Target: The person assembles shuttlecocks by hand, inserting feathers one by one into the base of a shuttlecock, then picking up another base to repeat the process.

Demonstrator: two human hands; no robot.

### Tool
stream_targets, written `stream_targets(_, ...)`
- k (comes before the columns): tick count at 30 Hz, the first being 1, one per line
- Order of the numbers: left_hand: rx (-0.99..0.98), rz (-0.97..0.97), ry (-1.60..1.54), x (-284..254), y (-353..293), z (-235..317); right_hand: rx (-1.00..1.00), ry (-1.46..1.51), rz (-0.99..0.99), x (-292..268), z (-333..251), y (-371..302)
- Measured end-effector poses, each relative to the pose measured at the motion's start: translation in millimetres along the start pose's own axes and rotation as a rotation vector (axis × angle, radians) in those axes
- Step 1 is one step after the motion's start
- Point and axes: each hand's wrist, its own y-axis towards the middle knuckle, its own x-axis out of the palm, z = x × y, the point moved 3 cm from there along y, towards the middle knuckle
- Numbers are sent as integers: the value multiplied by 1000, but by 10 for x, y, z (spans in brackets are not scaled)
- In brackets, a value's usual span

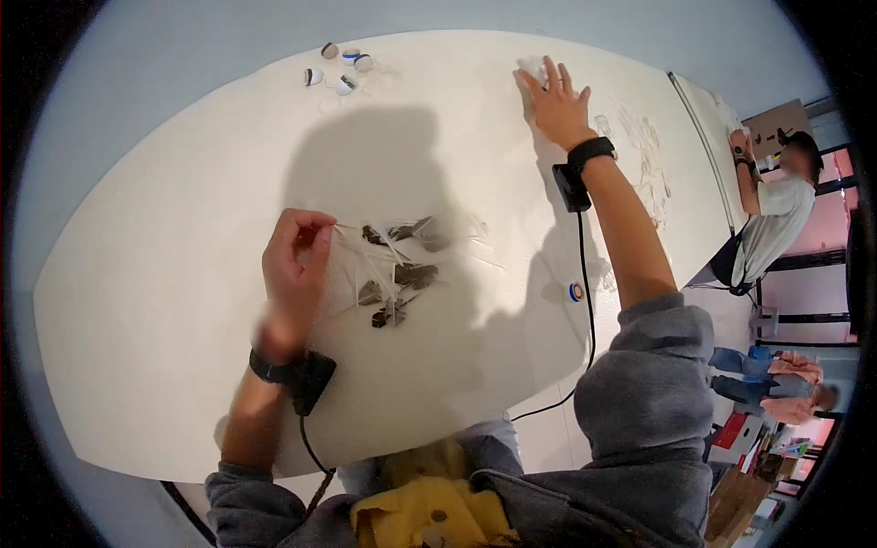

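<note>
My left hand (297,256) is closed in a pinch at the left end of a small pile of feathers. Thumb and forefinger meet on the pale quill of one feather (416,227), dark and white in colour. Below it lie more dark-and-white feathers (416,276), their thin white quills crossing. My right hand (559,108) reaches to the far side of the table, fingers spread. Under or beside its fingertips is a small crumpled whitish thing (531,66), partly hidden by the fingers; I cannot tell its kind.
Several small round spools or caps (345,85) sit at the table's far edge. White feathers or strands (644,151) lie right of my right forearm. A blue-rimmed round piece (575,292) stands near the cable (589,338) from my right wrist. A person (776,210) works at the right.
</note>
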Motion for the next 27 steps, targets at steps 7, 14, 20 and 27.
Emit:
stream_targets(7,17,2,2,-21,0,-6,96,379,402,-155,566,-125)
stream_targets(14,-3,-6,-11,-31,-3,-39,156,899,-56,379,1270,-382)
stream_targets(20,10,-1,-69,-30,14,-2,104,333,41,364,884,-476)
stream_targets(27,-9,-19,-55,-39,-2,-8,257,459,-20,427,741,-450)
